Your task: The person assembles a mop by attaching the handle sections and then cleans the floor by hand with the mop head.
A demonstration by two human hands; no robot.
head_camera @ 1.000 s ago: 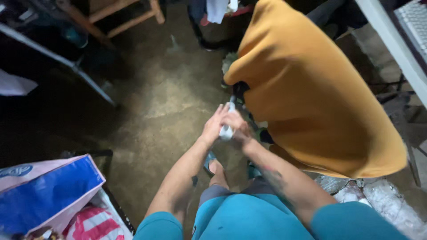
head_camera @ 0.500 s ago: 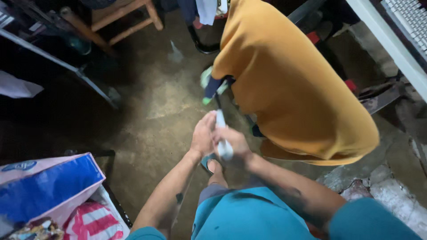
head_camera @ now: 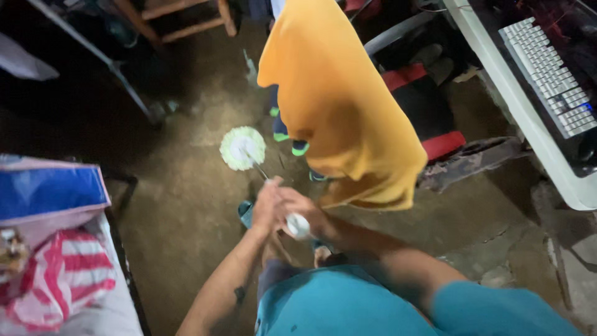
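A: Where do your hands sit right now?

B: Just below the middle of the frame. Your left hand (head_camera: 266, 208) and your right hand (head_camera: 305, 214) are pressed close together on the mop handle (head_camera: 297, 225), whose white end shows between them.

A: Are your fingers open or closed?

B: Both sets are wrapped around the handle. Your right hand covers the white end, and your left grips just above it in the picture, so the two hands touch.

A: And the mop head?

B: The mop head (head_camera: 242, 148) is a round, pale green and white disc lying flat on the concrete floor (head_camera: 186, 205), up and to the left of your hands. A thin shaft (head_camera: 261, 171) runs from it to your left hand.

A: So which way does the long axis run?

B: Diagonally, from the centre of the frame toward the upper left. Your left hand is the nearer one to the head; your right holds the far end.

A: What sits around it?

B: An orange cloth (head_camera: 336, 106) hangs just right of the mop head, near but apart. A blue and pink bag (head_camera: 50, 193) lies at the left edge, and a white keyboard (head_camera: 550, 74) sits in the upper right.
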